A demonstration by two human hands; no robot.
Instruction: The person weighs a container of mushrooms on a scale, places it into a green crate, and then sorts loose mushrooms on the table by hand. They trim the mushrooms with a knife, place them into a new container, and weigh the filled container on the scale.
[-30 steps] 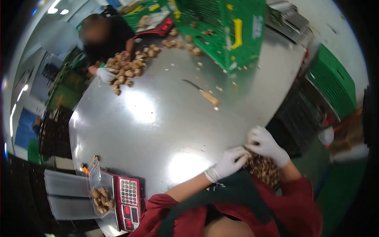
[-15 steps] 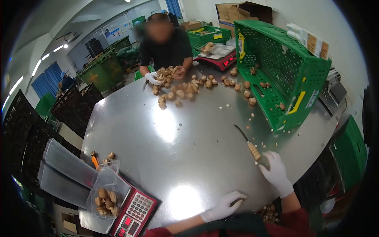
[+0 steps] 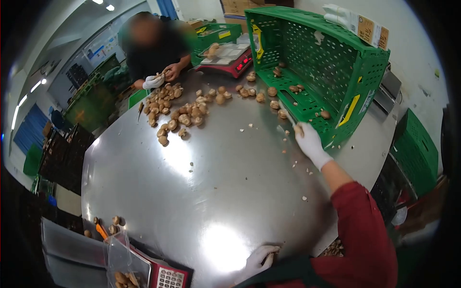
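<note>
My right hand (image 3: 311, 144), in a white glove, is closed round the handle of a knife (image 3: 287, 113). The blade points up and left, beside the open side of the tipped green crate (image 3: 309, 79). Loose mushrooms (image 3: 277, 109) lie near the blade. At the table's front edge, my left hand (image 3: 259, 261), also gloved in white, has its thumb and fingertips curled together around something small and dark, too hidden to name.
Across the metal table (image 3: 216, 168), a co-worker handles mushrooms beside a mushroom pile (image 3: 185, 113). A red scale (image 3: 228, 62) stands at the back. Another scale (image 3: 168, 276), with a clear box of mushrooms, is at front left. White scraps lie by the crate.
My right hand has taken hold of the knife and moved it up and forward to the crate. The view has shifted. The co-worker's hands have drawn back from the pile.
</note>
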